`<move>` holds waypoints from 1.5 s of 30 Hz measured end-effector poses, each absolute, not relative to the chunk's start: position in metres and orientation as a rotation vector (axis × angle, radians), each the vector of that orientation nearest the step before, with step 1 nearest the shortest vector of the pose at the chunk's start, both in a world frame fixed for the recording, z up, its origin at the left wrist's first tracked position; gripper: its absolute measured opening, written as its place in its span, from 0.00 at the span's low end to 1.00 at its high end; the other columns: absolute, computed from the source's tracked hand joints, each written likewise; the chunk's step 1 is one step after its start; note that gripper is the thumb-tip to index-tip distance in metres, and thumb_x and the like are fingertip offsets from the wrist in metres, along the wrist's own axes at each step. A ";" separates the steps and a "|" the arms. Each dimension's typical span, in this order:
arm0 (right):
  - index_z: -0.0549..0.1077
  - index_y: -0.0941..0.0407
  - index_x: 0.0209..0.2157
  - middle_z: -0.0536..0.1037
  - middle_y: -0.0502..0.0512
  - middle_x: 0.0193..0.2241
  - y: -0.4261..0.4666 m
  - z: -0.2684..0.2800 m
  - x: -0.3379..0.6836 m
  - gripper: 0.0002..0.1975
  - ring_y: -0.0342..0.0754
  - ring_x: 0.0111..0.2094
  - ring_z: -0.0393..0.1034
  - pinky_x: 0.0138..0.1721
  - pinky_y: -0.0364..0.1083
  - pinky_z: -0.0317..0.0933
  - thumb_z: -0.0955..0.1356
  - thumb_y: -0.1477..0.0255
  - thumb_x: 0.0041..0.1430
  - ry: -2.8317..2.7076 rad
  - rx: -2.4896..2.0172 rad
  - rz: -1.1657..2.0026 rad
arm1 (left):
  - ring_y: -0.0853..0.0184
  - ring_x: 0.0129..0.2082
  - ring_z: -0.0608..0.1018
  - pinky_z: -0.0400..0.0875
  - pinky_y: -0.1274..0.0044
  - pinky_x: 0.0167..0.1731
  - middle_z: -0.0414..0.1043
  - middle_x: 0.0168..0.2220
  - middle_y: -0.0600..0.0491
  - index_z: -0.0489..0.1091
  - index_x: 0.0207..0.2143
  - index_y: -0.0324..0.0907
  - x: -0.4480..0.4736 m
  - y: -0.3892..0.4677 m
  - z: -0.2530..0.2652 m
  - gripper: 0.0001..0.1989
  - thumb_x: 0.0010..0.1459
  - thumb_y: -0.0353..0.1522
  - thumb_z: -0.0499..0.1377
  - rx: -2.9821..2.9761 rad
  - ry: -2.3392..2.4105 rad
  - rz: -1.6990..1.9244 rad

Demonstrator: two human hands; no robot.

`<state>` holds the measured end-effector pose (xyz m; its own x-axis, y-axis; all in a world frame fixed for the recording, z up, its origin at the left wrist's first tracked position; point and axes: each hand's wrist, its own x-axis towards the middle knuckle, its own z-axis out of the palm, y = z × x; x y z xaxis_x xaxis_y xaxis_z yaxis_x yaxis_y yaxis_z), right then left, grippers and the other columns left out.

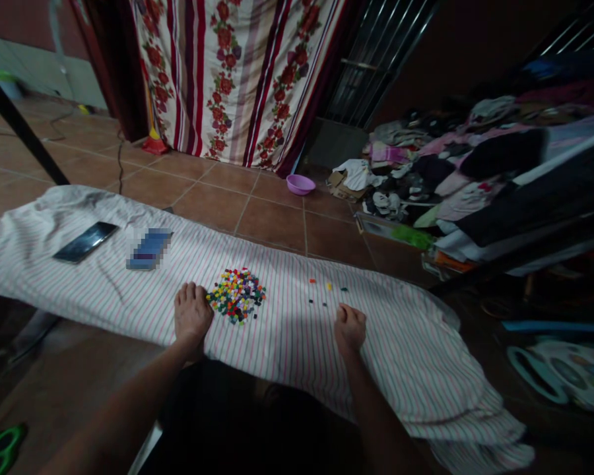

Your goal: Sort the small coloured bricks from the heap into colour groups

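A heap of small multicoloured pieces (236,295), like tiny bricks or beads, lies on a striped cloth (292,343). Beside the heap's left edge my left hand (193,311) rests palm down on the cloth, fingers stretched forward, with nothing visibly held. My right hand (350,328) is closed, thumb and fingers together; whatever it may hold is hidden. Just beyond it a few loose pieces lie apart from the heap: an orange piece (312,281), a yellow piece (329,286), a green piece (345,289) and two dark pieces (311,301).
Left of the heap lie a dark phone (86,241) and a second phone (149,249) with a blurred screen. Past the cloth, a purple basin (300,185) stands on the tiled floor before a floral curtain (237,79). Clothes are piled (426,158) at right.
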<state>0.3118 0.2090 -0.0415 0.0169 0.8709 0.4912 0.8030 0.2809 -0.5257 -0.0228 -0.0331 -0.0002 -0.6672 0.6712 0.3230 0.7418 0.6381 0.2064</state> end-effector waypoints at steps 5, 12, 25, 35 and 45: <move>0.79 0.58 0.35 0.70 0.64 0.39 0.207 -0.040 0.315 0.19 0.55 0.42 0.66 0.44 0.53 0.62 0.59 0.66 0.54 -1.732 -1.453 0.140 | 0.50 0.58 0.66 0.60 0.62 0.55 0.69 0.51 0.38 0.69 0.41 0.37 -0.024 -0.033 -0.003 0.13 0.61 0.28 0.47 -1.157 -2.629 -0.478; 0.77 0.61 0.39 0.70 0.66 0.38 0.194 -0.024 0.302 0.21 0.58 0.42 0.66 0.45 0.57 0.63 0.57 0.64 0.59 -1.670 -1.393 0.094 | 0.50 0.59 0.65 0.58 0.62 0.57 0.69 0.52 0.39 0.70 0.41 0.38 -0.024 -0.032 -0.004 0.13 0.60 0.29 0.47 -1.149 -2.663 -0.487; 0.78 0.54 0.44 0.72 0.59 0.40 0.096 -0.007 0.130 0.16 0.49 0.42 0.70 0.43 0.46 0.67 0.61 0.72 0.62 -2.295 -0.877 0.663 | 0.50 0.59 0.65 0.57 0.61 0.58 0.69 0.51 0.39 0.69 0.42 0.37 -0.025 -0.033 -0.001 0.13 0.60 0.29 0.47 -1.169 -2.677 -0.485; 0.77 0.54 0.48 0.72 0.58 0.43 0.101 -0.007 0.098 0.15 0.46 0.40 0.71 0.43 0.43 0.65 0.62 0.72 0.65 -2.496 -1.055 0.625 | 0.48 0.60 0.64 0.57 0.61 0.58 0.68 0.53 0.37 0.70 0.43 0.36 -0.025 -0.032 -0.003 0.14 0.59 0.29 0.49 -1.174 -2.673 -0.507; 0.74 0.50 0.50 0.72 0.55 0.45 0.102 0.007 0.091 0.14 0.45 0.42 0.71 0.43 0.41 0.62 0.63 0.71 0.65 -2.605 -1.219 0.627 | 0.49 0.59 0.65 0.58 0.62 0.57 0.68 0.53 0.38 0.70 0.42 0.36 -0.024 -0.032 -0.001 0.13 0.60 0.29 0.48 -1.171 -2.651 -0.449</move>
<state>0.0914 0.1021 0.0072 -0.6408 0.7677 -0.0004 0.6838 0.5705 -0.4549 -0.0243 -0.0323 -0.0007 -0.6628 0.6824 0.3083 0.7459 0.6382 0.1907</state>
